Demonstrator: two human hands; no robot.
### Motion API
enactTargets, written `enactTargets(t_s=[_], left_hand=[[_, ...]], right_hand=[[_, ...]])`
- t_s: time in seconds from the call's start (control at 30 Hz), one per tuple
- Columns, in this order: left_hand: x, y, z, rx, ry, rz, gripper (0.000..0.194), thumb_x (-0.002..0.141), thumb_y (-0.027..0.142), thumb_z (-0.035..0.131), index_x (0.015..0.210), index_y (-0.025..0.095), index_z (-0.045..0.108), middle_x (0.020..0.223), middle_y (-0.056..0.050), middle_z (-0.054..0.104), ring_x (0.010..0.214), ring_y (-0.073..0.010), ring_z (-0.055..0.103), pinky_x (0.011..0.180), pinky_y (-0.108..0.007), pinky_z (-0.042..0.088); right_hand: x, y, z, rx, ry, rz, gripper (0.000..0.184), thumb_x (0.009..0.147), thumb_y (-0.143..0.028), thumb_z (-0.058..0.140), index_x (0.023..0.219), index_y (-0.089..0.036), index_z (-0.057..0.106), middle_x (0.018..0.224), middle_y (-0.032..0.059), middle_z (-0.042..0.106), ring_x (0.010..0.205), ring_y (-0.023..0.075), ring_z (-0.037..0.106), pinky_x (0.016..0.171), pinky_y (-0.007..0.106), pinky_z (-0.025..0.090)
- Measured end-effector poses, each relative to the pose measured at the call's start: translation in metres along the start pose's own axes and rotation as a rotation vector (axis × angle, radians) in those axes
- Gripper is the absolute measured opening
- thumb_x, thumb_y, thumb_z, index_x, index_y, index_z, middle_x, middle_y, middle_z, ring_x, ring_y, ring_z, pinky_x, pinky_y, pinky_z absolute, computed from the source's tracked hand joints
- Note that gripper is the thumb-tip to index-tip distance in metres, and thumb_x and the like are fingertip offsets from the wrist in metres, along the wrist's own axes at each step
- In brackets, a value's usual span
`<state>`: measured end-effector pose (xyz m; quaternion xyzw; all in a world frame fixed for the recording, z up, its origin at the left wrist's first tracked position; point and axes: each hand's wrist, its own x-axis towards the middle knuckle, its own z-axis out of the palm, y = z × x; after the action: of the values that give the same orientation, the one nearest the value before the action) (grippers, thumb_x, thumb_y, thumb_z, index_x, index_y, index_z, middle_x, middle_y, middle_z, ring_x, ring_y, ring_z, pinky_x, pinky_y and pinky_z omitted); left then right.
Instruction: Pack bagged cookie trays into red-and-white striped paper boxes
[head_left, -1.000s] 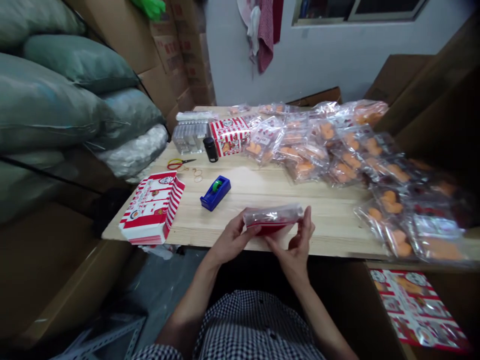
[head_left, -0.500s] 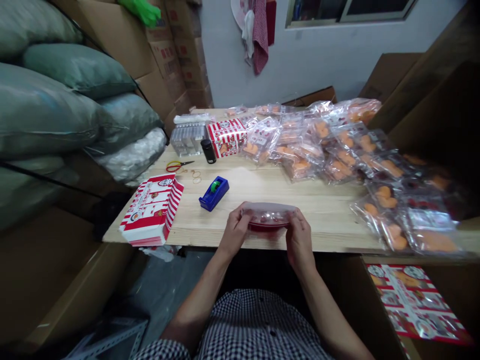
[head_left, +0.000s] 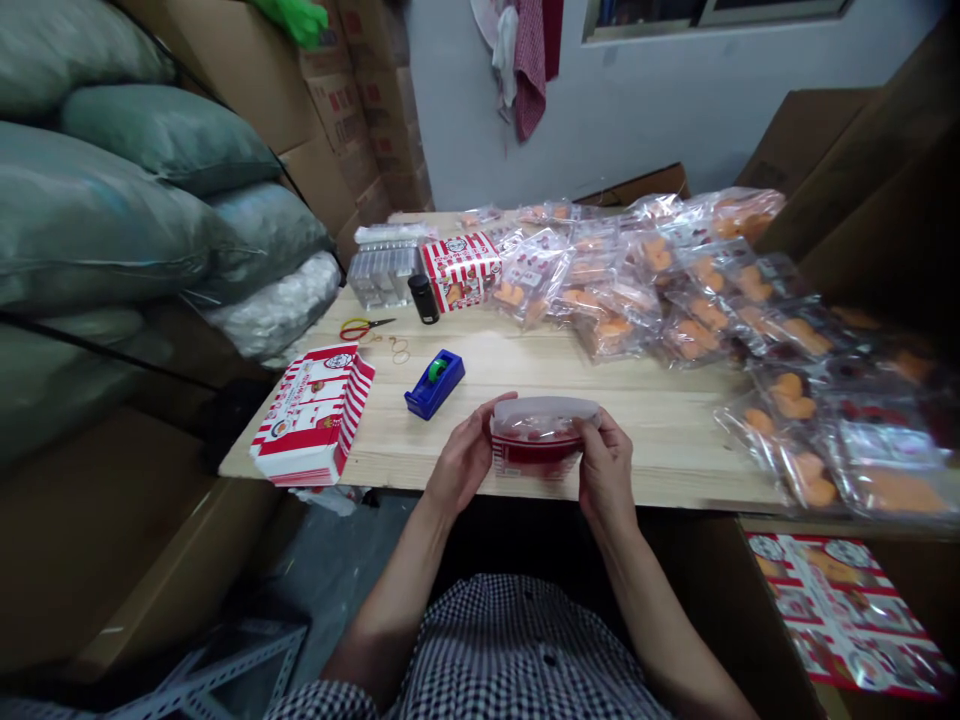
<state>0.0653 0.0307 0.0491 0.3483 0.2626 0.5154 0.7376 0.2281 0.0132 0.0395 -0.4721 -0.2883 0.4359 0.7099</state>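
Observation:
A small red-and-white carton point(head_left: 536, 455) is held upright over the front edge of the table, with its pale inner flap standing up behind. Shiny clear plastic shows at its mouth; what lies inside is not clear. My left hand point(head_left: 463, 460) holds the carton's left side, fingers reaching along its edge. At the right side, my right hand point(head_left: 606, 465) grips the wall with thumb and fingers. Behind the carton lies a blue tape dispenser point(head_left: 435, 385) with green tape. To the left rests a stack of flat red-and-white cartons point(head_left: 311, 415).
Scissors point(head_left: 364, 327), rubber bands point(head_left: 399, 350), a black bottle point(head_left: 424, 300), clear plastic trays point(head_left: 382, 275) and a standing red-and-white box point(head_left: 463, 272) are farther back. Clear bags with orange pieces point(head_left: 611, 330) cover the right side. Stuffed sacks point(head_left: 97, 220) line the left.
The carton has tilted more upright, showing its red front. My left fingers have straightened along its side, while the right hand keeps its grip. The view has shifted slightly.

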Motion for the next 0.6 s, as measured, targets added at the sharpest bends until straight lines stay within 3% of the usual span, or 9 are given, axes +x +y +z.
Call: enactTargets(t_s=[0.1, 0.3, 0.5, 0.6], left_hand=[[0.001, -0.004, -0.005, -0.025, 0.045, 0.015, 0.031, 0.087, 0.038, 0.07, 0.103, 0.012, 0.075, 0.103, -0.011, 0.075, 0.105, -0.0239, 0.068, 0.099, -0.033, 0.046], [0.007, -0.005, -0.007, 0.206, 0.012, 0.002, 0.028, 0.087, 0.035, 0.069, 0.101, 0.011, 0.076, 0.09, -0.008, 0.077, 0.09, -0.0236, 0.07, 0.087, -0.034, 0.05], [0.012, -0.005, 0.001, 0.439, 0.117, 0.075, 0.024, 0.088, 0.03, 0.059, 0.089, 0.012, 0.075, 0.071, -0.001, 0.07, 0.068, -0.0161, 0.061, 0.07, -0.026, 0.046], [0.001, -0.007, 0.01, 0.413, 0.162, 0.044, 0.02, 0.087, 0.028, 0.057, 0.08, 0.014, 0.07, 0.062, 0.003, 0.061, 0.059, -0.0127, 0.052, 0.062, -0.024, 0.041]], right_hand=[[-0.002, 0.001, 0.001, 0.005, 0.009, -0.009, 0.007, 0.077, -0.026, 0.067, 0.075, -0.02, 0.064, 0.072, -0.0038, 0.061, 0.069, 0.0138, 0.052, 0.066, 0.024, 0.043], [-0.003, 0.001, 0.001, -0.003, -0.034, 0.023, 0.009, 0.08, -0.029, 0.065, 0.084, -0.022, 0.065, 0.076, -0.0027, 0.065, 0.074, 0.016, 0.058, 0.072, 0.026, 0.048], [-0.009, -0.013, -0.014, 0.059, -0.188, 0.14, 0.035, 0.09, -0.055, 0.053, 0.097, -0.026, 0.07, 0.102, 0.0009, 0.074, 0.109, 0.0241, 0.064, 0.096, 0.037, 0.05], [-0.024, -0.027, -0.025, 0.073, -0.21, 0.269, 0.035, 0.091, -0.055, 0.057, 0.108, -0.029, 0.072, 0.106, 0.0, 0.075, 0.116, 0.025, 0.063, 0.101, 0.041, 0.05]])
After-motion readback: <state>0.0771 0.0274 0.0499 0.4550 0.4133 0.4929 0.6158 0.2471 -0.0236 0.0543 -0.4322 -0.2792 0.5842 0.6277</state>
